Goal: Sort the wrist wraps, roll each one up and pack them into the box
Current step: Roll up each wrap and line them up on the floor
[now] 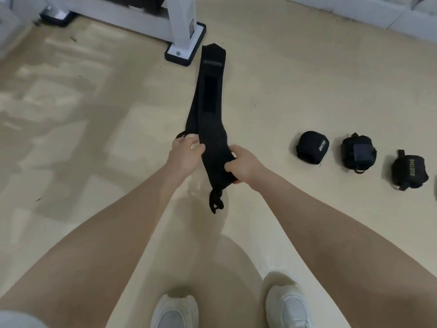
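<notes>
A long black wrist wrap [208, 95] stretches away from me over the beige floor, unrolled, with a velcro patch and faint lettering near its far end. My left hand [185, 153] grips its left edge near the near end. My right hand [241, 166] grips the same wrap a little lower, fingers curled round the fabric. A thumb loop [215, 204] dangles below my hands. Three rolled black wraps lie in a row on the floor to the right: one [311, 147], a second [358, 152], a third [409, 172]. No box is in view.
A white metal frame with a black-edged foot [185, 47] stands on the floor just beyond the wrap's far end. Another foot [58, 16] is at the top left. A white wall base [354, 13] runs along the top right. My white shoes [287, 306] are below.
</notes>
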Demonstrator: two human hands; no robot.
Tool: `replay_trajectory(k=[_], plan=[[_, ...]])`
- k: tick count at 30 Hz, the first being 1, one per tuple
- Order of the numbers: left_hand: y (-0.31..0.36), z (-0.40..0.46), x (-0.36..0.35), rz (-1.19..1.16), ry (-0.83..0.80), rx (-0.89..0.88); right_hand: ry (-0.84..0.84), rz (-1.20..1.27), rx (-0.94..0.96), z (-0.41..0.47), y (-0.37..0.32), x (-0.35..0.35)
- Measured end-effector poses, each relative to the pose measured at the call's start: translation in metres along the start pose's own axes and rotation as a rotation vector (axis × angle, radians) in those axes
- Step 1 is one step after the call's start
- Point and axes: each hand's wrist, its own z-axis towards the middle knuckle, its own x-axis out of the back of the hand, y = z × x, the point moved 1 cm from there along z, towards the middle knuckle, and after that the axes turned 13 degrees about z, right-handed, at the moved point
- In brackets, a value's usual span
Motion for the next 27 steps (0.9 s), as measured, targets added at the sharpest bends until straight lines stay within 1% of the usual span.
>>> replay_trajectory(k=[2, 4, 6, 8, 12, 16, 18, 20, 22, 26, 27], plan=[[0.001, 0.011, -0.004, 0.134, -0.024, 0.014, -0.072, -0.127, -0.145, 0.006, 0.012, 0.002], [-0.001, 0.027, -0.006, 0.285, -0.033, 0.038, -0.064, -0.195, -0.18, 0.014, 0.019, 0.006], [-0.007, 0.049, -0.008, 0.423, -0.037, 0.044, -0.061, -0.148, -0.205, 0.027, 0.024, 0.011], [-0.014, 0.072, -0.009, 0.459, -0.034, 0.052, -0.066, -0.088, -0.248, 0.042, 0.025, 0.014], [-0.029, 0.112, -0.014, 0.407, -0.024, 0.057, 0.014, -0.054, -0.182, 0.083, 0.026, 0.023], [-0.029, 0.134, -0.022, 0.323, -0.019, -0.018, 0.083, 0.074, -0.135, 0.119, 0.026, 0.027], [-0.029, 0.142, -0.028, 0.315, -0.018, -0.016, 0.085, 0.157, -0.115, 0.131, 0.026, 0.025], [-0.028, 0.146, -0.033, 0.305, 0.021, -0.003, 0.064, 0.247, -0.083, 0.139, 0.023, 0.023], [-0.021, 0.145, -0.038, 0.236, 0.029, 0.022, 0.065, 0.354, -0.095, 0.144, 0.019, 0.018], [0.001, 0.137, -0.051, 0.097, -0.059, 0.092, 0.155, 0.622, -0.189, 0.153, 0.014, 0.018], [0.006, 0.137, -0.053, 0.078, -0.067, 0.103, 0.169, 0.658, -0.212, 0.153, 0.013, 0.021]])
